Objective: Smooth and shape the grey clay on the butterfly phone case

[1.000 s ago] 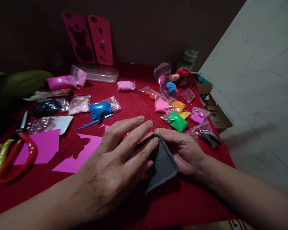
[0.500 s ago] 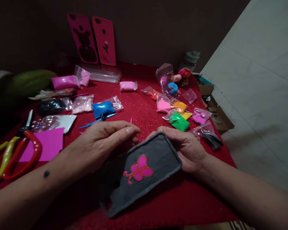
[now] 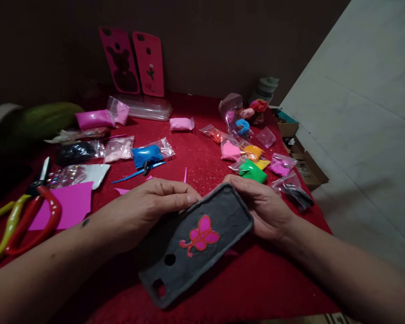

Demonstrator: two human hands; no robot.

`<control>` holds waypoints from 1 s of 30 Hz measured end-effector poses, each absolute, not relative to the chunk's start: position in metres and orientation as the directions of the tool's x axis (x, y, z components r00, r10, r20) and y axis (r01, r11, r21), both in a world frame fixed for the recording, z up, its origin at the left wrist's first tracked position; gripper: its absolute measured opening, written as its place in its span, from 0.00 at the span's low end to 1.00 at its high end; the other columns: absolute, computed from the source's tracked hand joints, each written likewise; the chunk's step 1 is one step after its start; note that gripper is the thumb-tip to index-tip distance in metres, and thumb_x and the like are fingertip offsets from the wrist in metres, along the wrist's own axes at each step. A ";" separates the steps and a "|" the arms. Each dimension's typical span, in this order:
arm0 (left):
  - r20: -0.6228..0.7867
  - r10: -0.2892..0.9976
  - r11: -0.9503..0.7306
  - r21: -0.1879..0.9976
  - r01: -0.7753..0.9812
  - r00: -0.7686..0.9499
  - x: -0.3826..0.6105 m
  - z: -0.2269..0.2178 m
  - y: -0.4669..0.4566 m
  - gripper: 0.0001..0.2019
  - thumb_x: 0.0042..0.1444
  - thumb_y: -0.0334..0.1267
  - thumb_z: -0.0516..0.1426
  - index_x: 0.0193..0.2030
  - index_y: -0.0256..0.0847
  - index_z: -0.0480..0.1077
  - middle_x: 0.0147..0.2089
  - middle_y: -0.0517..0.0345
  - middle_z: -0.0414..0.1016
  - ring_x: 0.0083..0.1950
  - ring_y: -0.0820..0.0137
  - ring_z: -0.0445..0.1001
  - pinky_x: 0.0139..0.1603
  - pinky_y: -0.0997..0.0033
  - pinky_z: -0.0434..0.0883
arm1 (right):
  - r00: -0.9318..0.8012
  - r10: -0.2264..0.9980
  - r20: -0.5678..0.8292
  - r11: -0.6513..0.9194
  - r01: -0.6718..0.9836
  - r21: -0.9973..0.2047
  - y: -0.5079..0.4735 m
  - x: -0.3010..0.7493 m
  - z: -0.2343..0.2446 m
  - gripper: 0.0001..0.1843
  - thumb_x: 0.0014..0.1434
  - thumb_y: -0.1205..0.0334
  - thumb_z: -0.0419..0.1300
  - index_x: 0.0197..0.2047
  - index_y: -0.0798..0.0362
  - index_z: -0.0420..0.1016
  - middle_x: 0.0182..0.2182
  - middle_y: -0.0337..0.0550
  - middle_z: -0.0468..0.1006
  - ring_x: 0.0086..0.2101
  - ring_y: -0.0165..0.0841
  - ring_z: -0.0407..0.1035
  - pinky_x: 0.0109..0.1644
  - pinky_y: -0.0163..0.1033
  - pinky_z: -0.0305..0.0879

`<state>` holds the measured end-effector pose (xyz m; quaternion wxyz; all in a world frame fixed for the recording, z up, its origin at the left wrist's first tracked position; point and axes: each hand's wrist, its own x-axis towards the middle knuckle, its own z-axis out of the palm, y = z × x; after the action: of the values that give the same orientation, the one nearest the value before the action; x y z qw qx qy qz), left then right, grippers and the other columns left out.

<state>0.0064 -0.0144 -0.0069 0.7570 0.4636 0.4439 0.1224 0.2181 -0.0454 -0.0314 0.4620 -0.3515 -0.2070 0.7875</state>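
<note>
A dark grey phone case [image 3: 202, 252] with a pink butterfly [image 3: 200, 236] stuck on its back lies tilted over the red table [image 3: 256, 288]. My left hand [image 3: 148, 208] pinches its upper left edge with thumb and fingers. My right hand [image 3: 265, 208] holds the case's upper right corner from behind. Two holes in the case show near its lower left end.
Small bags of coloured clay [image 3: 253, 170] lie scattered across the table, with a blue one [image 3: 144, 155] at the middle. Red-handled scissors [image 3: 30, 215] and pink foam sheet [image 3: 65, 204] lie at the left. Two pink phone cases [image 3: 133, 63] lean on the back wall. Cardboard boxes [image 3: 302, 155] sit right.
My left hand lifted off the case and moved to its left edge, uncovering the pink butterfly. The case turned to lie more lengthwise toward me.
</note>
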 end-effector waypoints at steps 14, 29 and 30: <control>-0.598 0.566 0.639 0.753 0.158 0.567 0.011 0.003 -0.024 0.07 0.50 0.41 0.64 0.31 0.40 0.77 0.22 0.61 0.71 0.20 0.79 0.62 0.20 0.84 0.58 | -0.255 0.920 -0.297 -0.372 -0.335 -0.865 -0.056 0.220 -0.023 0.09 0.45 0.66 0.68 0.32 0.55 0.75 0.24 0.36 0.72 0.23 0.24 0.66 0.28 0.29 0.62; -0.601 0.575 0.585 0.777 0.235 0.555 0.010 0.000 -0.024 0.13 0.50 0.48 0.63 0.31 0.39 0.75 0.25 0.60 0.71 0.21 0.79 0.61 0.20 0.83 0.57 | -0.241 0.908 -0.342 -0.407 -0.316 -0.857 -0.057 0.220 -0.026 0.10 0.43 0.67 0.70 0.30 0.56 0.75 0.24 0.37 0.76 0.22 0.24 0.68 0.29 0.30 0.65; -0.601 0.577 0.580 0.778 0.241 0.553 0.011 0.000 -0.023 0.13 0.50 0.48 0.63 0.31 0.39 0.75 0.24 0.60 0.71 0.21 0.78 0.61 0.20 0.83 0.57 | -0.247 0.905 -0.346 -0.414 -0.327 -0.850 -0.057 0.220 -0.026 0.11 0.42 0.67 0.71 0.30 0.56 0.75 0.24 0.37 0.76 0.23 0.25 0.69 0.29 0.30 0.66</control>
<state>0.0107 -0.0233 -0.0002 0.7606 0.4448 0.4598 0.1105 0.2203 -0.0567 -0.0256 0.4293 -0.4385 -0.3298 0.7174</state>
